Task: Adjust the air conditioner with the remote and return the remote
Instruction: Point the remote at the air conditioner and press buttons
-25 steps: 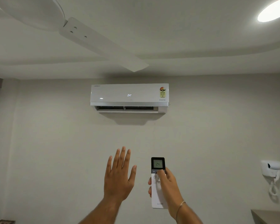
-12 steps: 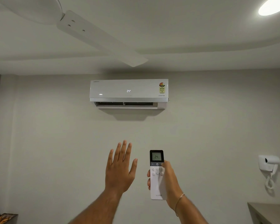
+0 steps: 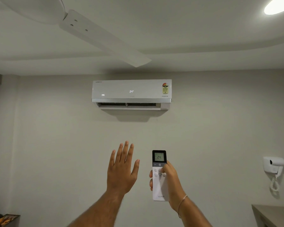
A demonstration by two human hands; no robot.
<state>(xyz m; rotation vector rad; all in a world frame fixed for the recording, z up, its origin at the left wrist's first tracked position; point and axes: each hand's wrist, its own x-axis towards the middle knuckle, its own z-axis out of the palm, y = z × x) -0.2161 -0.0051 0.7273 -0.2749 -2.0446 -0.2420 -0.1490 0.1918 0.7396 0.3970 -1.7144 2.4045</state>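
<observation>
A white air conditioner (image 3: 131, 92) hangs high on the wall ahead, its panel reading 24 and its lower flap open. My right hand (image 3: 170, 182) grips a white remote (image 3: 159, 187) with a black top and a lit screen showing 24, held upright and pointed at the unit. The thumb rests on the button area just under the power key. My left hand (image 3: 121, 171) is raised beside the remote, palm toward the wall, fingers spread and holding nothing.
A white ceiling fan blade (image 3: 103, 38) stretches overhead. A wall-mounted hair dryer (image 3: 273, 166) with a coiled cord is at the right, above a shelf corner (image 3: 272, 213). A dark object (image 3: 5, 220) sits at the bottom left. A round ceiling light (image 3: 277, 5) glows top right.
The view has tilted down slightly, so the unit sits higher in frame. My right thumb has slid from the upper buttons to the remote's right side, uncovering them. The left hand stays raised.
</observation>
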